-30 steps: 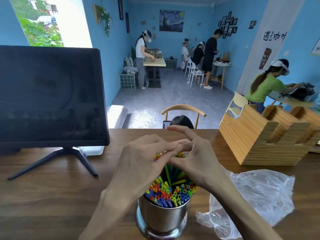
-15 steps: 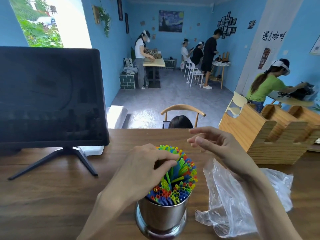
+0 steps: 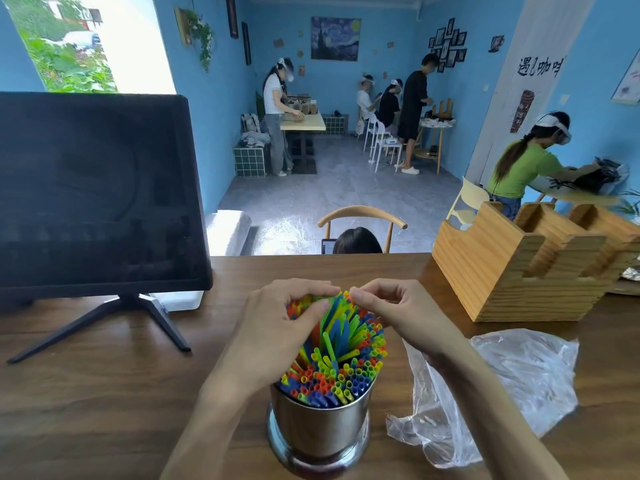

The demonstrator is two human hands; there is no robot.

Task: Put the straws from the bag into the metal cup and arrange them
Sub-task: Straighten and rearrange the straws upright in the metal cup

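Head view, metal cup (image 3: 320, 426): it stands at the near edge of the bench (image 3: 104, 393), right under the person, likely so both hands can work over its mouth.
Straws (image 3: 341, 358): the coloured bundle already fills the cup; its near ends stand upright and packed, while the far ones lean away in a fan, so the arranging looks unfinished.
Left hand (image 3: 280, 327): its fingers curl over the far tops of the straws, thumb pressed against them, apparently gathering the leaning ones.
Right hand (image 3: 391, 310): fingers bent and drawn together at the same tips; whether they pinch a straw is hard to tell from this angle.
Plastic bag (image 3: 512, 382): it lies slack and crumpled just right of the cup, seemingly emptied.
Monitor (image 3: 97, 192): dark, no text.
Wooden holder (image 3: 519, 268): unlabelled.
Wall banner (image 3: 540, 67): handwritten Chinese characters, too small to read surely.
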